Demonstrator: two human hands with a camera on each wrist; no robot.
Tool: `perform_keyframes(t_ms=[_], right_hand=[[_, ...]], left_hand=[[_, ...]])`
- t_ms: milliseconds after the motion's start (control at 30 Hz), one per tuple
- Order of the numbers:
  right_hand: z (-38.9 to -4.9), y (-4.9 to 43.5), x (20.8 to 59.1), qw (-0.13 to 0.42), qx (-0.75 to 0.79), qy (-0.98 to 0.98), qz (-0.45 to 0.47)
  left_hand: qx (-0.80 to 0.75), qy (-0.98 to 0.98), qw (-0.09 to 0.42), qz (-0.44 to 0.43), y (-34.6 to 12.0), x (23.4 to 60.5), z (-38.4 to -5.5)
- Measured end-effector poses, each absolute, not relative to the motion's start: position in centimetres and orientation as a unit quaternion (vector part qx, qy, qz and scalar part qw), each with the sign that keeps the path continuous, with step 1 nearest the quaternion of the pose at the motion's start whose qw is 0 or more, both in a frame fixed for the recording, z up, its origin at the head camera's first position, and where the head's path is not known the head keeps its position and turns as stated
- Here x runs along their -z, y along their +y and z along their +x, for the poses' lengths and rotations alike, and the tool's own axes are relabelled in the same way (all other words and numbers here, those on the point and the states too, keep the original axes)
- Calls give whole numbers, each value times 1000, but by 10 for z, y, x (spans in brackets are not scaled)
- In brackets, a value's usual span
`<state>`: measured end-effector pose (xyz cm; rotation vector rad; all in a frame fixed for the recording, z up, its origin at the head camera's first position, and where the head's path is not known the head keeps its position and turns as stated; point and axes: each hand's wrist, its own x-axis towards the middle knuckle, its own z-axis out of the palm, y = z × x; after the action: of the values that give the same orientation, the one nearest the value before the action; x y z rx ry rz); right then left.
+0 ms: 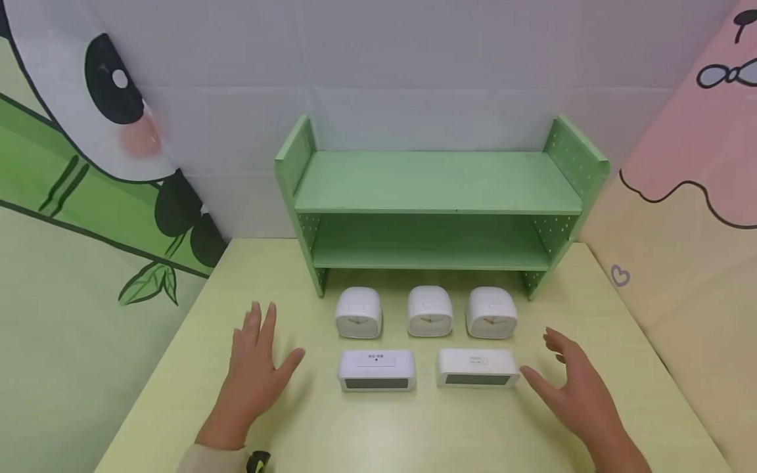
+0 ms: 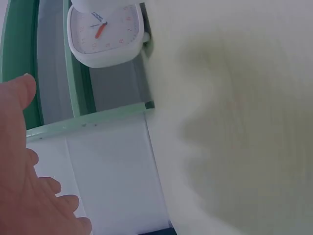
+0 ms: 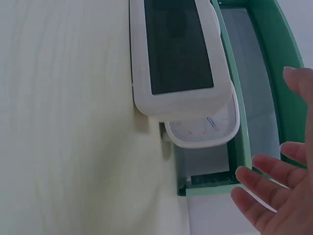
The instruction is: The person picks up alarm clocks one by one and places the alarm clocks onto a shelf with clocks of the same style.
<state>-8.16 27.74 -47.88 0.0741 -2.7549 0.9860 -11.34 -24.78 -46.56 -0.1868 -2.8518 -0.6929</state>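
My left hand (image 1: 253,371) hovers over the table at the left with its fingers spread, holding nothing. To its right lies a white digital clock (image 1: 376,371) with a dark display. A second white digital clock (image 1: 478,368) sits beside it, close to the thumb of my right hand (image 1: 576,387), whose fingers are relaxed and hold nothing. Behind them stand three small white analog clocks: the left one (image 1: 358,313), the middle one (image 1: 430,311) and the right one (image 1: 491,313). In the right wrist view the digital clock (image 3: 181,54) partly hides an analog clock (image 3: 208,127).
A green two-tier shelf (image 1: 437,184) with raised side panels stands at the back of the pale wooden table (image 1: 390,433), just behind the analog clocks. Cartoon-printed cloths hang on the left (image 1: 83,263), behind and on the right (image 1: 698,276).
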Motion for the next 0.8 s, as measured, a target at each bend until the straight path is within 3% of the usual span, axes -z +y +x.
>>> perform_keyframes(t_ms=[500,800], right_hand=[[-83,255,507,93,-340,-933,74],[-86,252,511,87,-349,-929,86]], left_hand=[[306,-943,78,-102,-240,413,-150],[317,-941,59,-102,-237,349,-192]])
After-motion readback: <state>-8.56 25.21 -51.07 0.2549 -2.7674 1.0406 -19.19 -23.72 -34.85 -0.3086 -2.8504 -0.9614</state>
